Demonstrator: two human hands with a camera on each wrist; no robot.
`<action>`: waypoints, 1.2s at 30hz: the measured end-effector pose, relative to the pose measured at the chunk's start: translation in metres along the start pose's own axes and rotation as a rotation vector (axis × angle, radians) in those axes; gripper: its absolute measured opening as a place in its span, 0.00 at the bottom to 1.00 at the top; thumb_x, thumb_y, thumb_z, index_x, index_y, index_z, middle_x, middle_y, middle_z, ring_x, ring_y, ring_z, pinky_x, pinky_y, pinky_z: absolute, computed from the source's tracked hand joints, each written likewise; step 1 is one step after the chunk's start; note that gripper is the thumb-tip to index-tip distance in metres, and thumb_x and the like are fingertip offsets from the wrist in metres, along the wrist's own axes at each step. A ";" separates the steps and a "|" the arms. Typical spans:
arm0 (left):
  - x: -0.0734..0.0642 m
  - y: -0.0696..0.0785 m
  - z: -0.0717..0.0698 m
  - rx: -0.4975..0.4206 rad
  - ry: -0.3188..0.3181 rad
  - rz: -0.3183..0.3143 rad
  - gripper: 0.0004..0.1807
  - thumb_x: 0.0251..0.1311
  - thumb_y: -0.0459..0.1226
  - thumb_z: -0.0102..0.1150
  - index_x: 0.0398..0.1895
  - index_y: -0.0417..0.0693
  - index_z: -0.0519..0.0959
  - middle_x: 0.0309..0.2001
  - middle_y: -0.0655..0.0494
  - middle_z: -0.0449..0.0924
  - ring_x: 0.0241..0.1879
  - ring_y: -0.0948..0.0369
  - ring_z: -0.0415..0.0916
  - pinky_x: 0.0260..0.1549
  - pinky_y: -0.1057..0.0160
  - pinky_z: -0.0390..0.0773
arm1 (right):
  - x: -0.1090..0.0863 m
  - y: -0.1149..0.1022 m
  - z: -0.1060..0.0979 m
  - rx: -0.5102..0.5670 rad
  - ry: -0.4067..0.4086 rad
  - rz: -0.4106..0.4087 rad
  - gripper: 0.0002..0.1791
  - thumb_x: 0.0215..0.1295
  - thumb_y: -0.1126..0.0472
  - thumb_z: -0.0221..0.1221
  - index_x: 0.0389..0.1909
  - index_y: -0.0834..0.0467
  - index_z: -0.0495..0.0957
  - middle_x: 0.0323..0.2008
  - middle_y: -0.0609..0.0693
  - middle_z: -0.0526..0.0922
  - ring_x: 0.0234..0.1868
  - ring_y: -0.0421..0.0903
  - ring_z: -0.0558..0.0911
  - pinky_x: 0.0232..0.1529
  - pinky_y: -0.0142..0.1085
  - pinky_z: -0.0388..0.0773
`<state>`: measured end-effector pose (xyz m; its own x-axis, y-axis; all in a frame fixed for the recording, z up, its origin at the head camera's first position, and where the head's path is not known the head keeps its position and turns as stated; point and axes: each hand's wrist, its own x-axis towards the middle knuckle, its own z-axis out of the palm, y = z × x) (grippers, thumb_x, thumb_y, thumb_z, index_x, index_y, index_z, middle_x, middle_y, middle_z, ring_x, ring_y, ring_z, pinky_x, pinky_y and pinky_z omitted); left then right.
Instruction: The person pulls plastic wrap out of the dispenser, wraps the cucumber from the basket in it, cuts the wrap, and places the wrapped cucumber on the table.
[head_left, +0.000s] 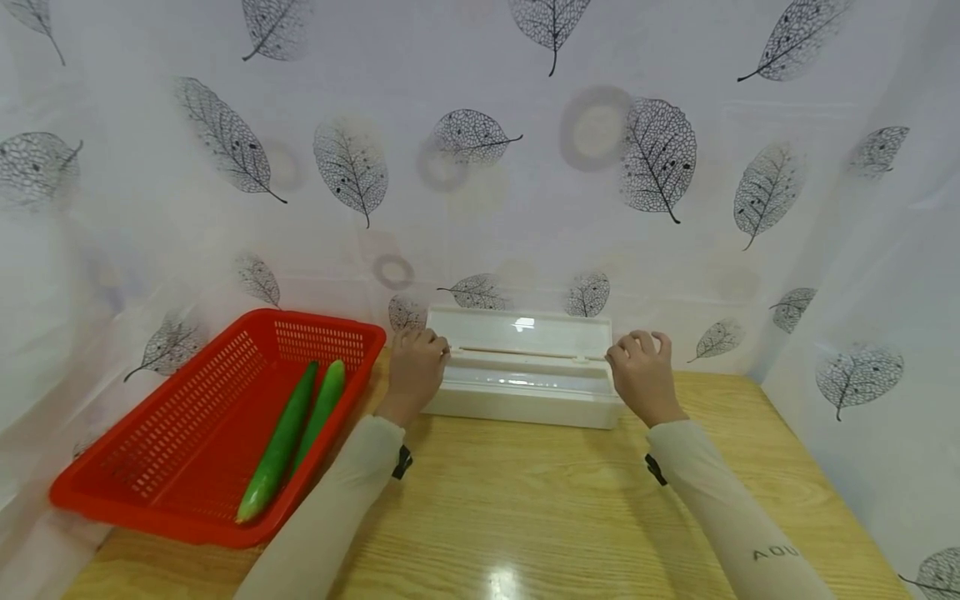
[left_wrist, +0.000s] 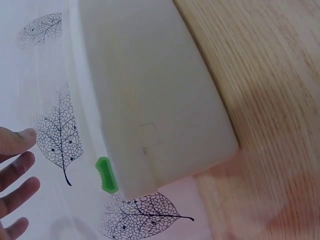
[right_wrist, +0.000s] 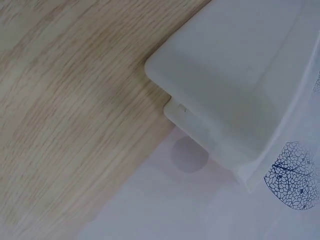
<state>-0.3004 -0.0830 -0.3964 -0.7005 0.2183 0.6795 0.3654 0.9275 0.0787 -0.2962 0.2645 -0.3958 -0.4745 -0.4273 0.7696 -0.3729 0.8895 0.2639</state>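
A long white plastic box (head_left: 525, 408) lies at the back of the table, its clear lid (head_left: 517, 327) raised behind it. A thin brown strip (head_left: 517, 352) runs along the inner edge. My left hand (head_left: 416, 371) is at the box's left end; in the left wrist view its fingers (left_wrist: 20, 197) are spread and hold nothing. Near them, a small green piece (left_wrist: 106, 175) sits on the box's edge. At the right end, my right hand (head_left: 645, 375) has loosely bent fingers, the fingertips right at the lid's edge. The right wrist view shows only the white box (right_wrist: 215, 85), without the hand.
To the left stands a red plastic basket (head_left: 187, 417) with two long green cucumbers (head_left: 288, 442) in it. The wood-grain table (head_left: 525, 500) meets a pale sheet (head_left: 480, 225) with a leaf print at the back and right.
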 end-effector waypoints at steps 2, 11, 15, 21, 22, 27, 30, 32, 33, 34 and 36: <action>0.000 0.000 -0.003 0.008 0.008 0.004 0.05 0.49 0.37 0.69 0.29 0.47 0.84 0.32 0.51 0.83 0.38 0.53 0.79 0.53 0.48 0.73 | 0.001 0.000 -0.002 -0.002 0.001 0.003 0.04 0.53 0.65 0.64 0.25 0.62 0.81 0.27 0.56 0.81 0.41 0.56 0.77 0.50 0.59 0.69; 0.001 0.001 -0.016 0.027 0.020 0.036 0.04 0.51 0.38 0.68 0.28 0.48 0.84 0.32 0.51 0.83 0.38 0.53 0.79 0.51 0.49 0.75 | 0.004 0.000 -0.009 -0.001 0.034 0.004 0.04 0.53 0.65 0.64 0.24 0.62 0.80 0.27 0.57 0.81 0.41 0.57 0.77 0.50 0.60 0.69; 0.001 0.000 -0.020 0.012 0.013 0.050 0.03 0.52 0.38 0.67 0.28 0.49 0.84 0.32 0.52 0.83 0.38 0.53 0.78 0.51 0.50 0.73 | 0.006 -0.001 -0.013 0.002 0.050 0.004 0.04 0.52 0.65 0.64 0.24 0.62 0.80 0.26 0.57 0.81 0.40 0.57 0.77 0.50 0.60 0.68; 0.001 0.001 -0.030 -0.009 -0.028 0.058 0.02 0.53 0.38 0.65 0.29 0.50 0.83 0.33 0.53 0.83 0.42 0.52 0.77 0.55 0.49 0.71 | 0.008 0.000 -0.018 0.003 0.062 0.013 0.04 0.51 0.66 0.65 0.25 0.62 0.80 0.26 0.57 0.81 0.40 0.57 0.77 0.51 0.60 0.68; 0.001 0.001 -0.032 -0.007 -0.038 0.059 0.02 0.54 0.39 0.65 0.29 0.51 0.83 0.34 0.53 0.83 0.42 0.52 0.77 0.55 0.49 0.71 | 0.008 0.001 -0.019 0.005 0.067 0.012 0.04 0.50 0.66 0.65 0.25 0.62 0.80 0.26 0.57 0.81 0.40 0.57 0.77 0.51 0.60 0.68; 0.000 0.001 -0.038 -0.006 -0.057 0.066 0.04 0.54 0.40 0.64 0.30 0.51 0.82 0.35 0.54 0.83 0.45 0.53 0.77 0.57 0.48 0.70 | 0.008 0.001 -0.023 0.014 0.091 0.009 0.04 0.48 0.67 0.66 0.25 0.62 0.80 0.26 0.57 0.81 0.40 0.57 0.77 0.51 0.60 0.67; -0.002 0.000 -0.038 -0.006 -0.039 0.080 0.04 0.54 0.40 0.65 0.30 0.51 0.82 0.35 0.54 0.82 0.45 0.53 0.77 0.57 0.49 0.70 | 0.007 0.001 -0.026 0.012 0.090 0.004 0.03 0.50 0.67 0.65 0.25 0.62 0.81 0.27 0.57 0.81 0.41 0.58 0.77 0.51 0.60 0.66; -0.003 0.001 -0.039 -0.011 -0.017 0.088 0.04 0.52 0.40 0.66 0.29 0.50 0.82 0.34 0.54 0.82 0.44 0.53 0.77 0.57 0.49 0.70 | 0.006 0.001 -0.028 0.013 0.093 0.000 0.03 0.52 0.66 0.64 0.25 0.63 0.81 0.27 0.57 0.81 0.41 0.58 0.76 0.51 0.61 0.66; -0.003 0.000 -0.039 -0.015 -0.004 0.090 0.04 0.52 0.39 0.66 0.29 0.50 0.82 0.33 0.54 0.82 0.43 0.53 0.77 0.57 0.49 0.70 | 0.006 0.000 -0.029 0.013 0.094 -0.003 0.03 0.53 0.66 0.64 0.26 0.63 0.81 0.27 0.57 0.81 0.41 0.58 0.76 0.51 0.61 0.66; -0.004 0.001 -0.039 -0.018 0.006 0.092 0.04 0.52 0.39 0.67 0.29 0.50 0.82 0.33 0.54 0.82 0.43 0.53 0.77 0.57 0.49 0.69 | 0.006 0.000 -0.030 0.013 0.096 -0.004 0.03 0.54 0.66 0.63 0.26 0.63 0.81 0.27 0.58 0.81 0.41 0.59 0.76 0.51 0.61 0.66; -0.005 0.002 -0.041 -0.026 0.025 0.096 0.04 0.51 0.39 0.67 0.29 0.49 0.82 0.32 0.54 0.82 0.42 0.54 0.78 0.57 0.49 0.70 | 0.006 -0.001 -0.032 0.016 0.105 -0.006 0.04 0.54 0.66 0.63 0.25 0.63 0.80 0.27 0.58 0.81 0.40 0.59 0.76 0.50 0.62 0.66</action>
<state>-0.2711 -0.0950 -0.3699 -0.6462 0.2974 0.7029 0.4460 0.8945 0.0315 -0.2731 0.2666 -0.3728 -0.3860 -0.4123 0.8252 -0.3881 0.8841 0.2602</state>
